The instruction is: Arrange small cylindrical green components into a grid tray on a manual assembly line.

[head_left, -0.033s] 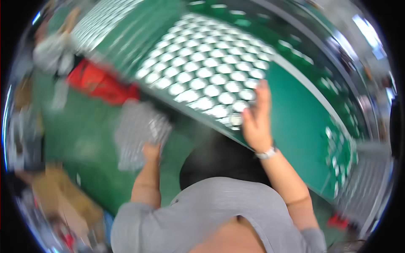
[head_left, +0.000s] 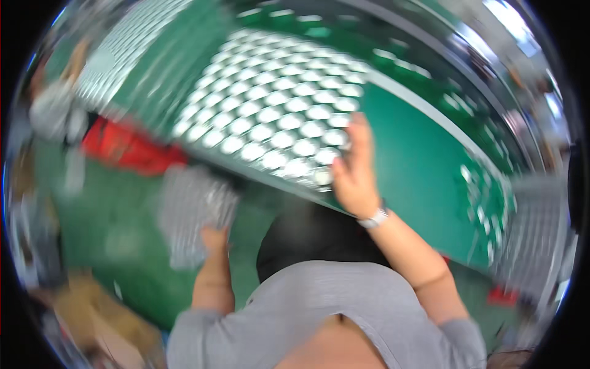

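Gripped in my left hand (head_left: pixel 215 238) is a translucent grey plastic sheet or tray (head_left: pixel 193 212) with a bumpy surface, hanging beside the table over the green floor; blur hides its exact kind. My right hand (head_left: pixel 358 175), with a light band on its wrist, lies along the right edge of a dense block of small round white pieces (head_left: pixel 269 115). Its fingers are stretched out and the thumb stands apart, against or close to the outermost pieces. These pieces lie in tight rows on a green tabletop (head_left: pixel 409 163).
Scattered shiny pieces (head_left: pixel 479 206) lie at the table's right end, beside a stack of grey trays (head_left: pixel 536 230). A red bundle (head_left: pixel 129 146) is at the left, near another person (head_left: pixel 58 111). Cardboard boxes (head_left: pixel 101 320) stand at the lower left. A raised rail (head_left: pixel 430 114) borders the table's far side.
The whole view has shifted, so the table and white pieces appear farther left. The plastic sheet sits slightly lower in the picture. My right hand keeps its place along the block's edge.
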The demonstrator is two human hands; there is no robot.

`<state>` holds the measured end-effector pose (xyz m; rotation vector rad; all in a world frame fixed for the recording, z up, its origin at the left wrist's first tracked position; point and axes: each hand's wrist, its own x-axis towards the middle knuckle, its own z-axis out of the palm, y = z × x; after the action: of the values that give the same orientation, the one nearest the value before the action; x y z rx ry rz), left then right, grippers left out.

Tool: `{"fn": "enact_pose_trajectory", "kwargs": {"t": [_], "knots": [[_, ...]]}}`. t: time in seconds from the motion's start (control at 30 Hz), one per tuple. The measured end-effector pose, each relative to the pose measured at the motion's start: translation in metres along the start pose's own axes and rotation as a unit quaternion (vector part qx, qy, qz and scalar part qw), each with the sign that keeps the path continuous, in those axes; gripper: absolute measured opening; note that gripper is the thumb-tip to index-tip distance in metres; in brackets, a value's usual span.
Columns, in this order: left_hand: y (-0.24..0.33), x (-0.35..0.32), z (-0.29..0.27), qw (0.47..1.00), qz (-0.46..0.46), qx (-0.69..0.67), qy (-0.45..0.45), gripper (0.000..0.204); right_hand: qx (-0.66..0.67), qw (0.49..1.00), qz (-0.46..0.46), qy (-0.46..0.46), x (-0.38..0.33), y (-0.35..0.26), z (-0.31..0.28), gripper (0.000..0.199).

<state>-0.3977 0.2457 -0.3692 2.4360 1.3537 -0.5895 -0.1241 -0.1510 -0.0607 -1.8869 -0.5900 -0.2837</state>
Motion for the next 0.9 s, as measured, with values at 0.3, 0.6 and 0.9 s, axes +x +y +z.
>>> {"fn": "enact_pose_trajectory", "kwargs": {"t": [0.3, 0.6, 0.9], "knots": [[0.026, -0.041, -0.024, 0.966, 0.003, -0.109, 0.235, 0.034, 0.003, 0.994, 0.053, 0.097, -0.018, -0.006, -0.017, 0.045], [0.036, -0.081, -0.135, 0.727, -0.022, -0.387, 0.567, 0.047, 0.029, 0.984, 0.032, 0.173, -0.073, -0.008, -0.076, 0.032], [0.077, -0.184, -0.273, 0.565, 0.245, -0.246, 0.749, 0.04, -0.386, 0.904, -0.02, 0.185, -0.096, -0.015, -0.193, 0.037]]}}
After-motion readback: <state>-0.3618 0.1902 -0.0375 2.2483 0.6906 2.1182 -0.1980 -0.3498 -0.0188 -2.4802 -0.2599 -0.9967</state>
